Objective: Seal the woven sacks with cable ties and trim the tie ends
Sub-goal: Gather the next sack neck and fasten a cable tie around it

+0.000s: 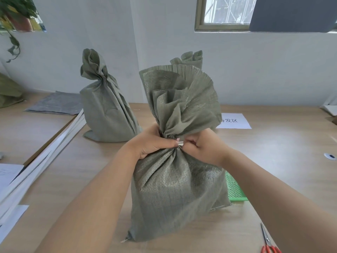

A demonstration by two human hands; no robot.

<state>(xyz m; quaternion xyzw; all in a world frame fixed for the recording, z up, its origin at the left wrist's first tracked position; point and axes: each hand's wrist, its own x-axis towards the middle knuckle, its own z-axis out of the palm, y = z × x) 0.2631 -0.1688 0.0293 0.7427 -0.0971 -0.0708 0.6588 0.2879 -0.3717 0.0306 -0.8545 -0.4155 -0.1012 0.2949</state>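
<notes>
A filled grey-green woven sack (175,194) stands upright on the table in front of me, its mouth gathered into a neck and fanning out above. My left hand (155,143) is wrapped around the neck from the left. My right hand (202,147) is closed at the neck's right side, pinching a thin white cable tie (180,142) that shows between both thumbs. A second sack (105,110), its neck twisted shut, stands behind to the left. The top of a third sack (191,58) peeks out behind the near one. Red-handled scissors (268,243) lie at the lower right.
A green plastic basket (235,189) sits behind the near sack on the right. A white paper label (235,121) lies farther back. Flat grey sacks (56,104) are stacked at the back left, and long white strips (42,161) run along the table's left side. A wall stands close behind.
</notes>
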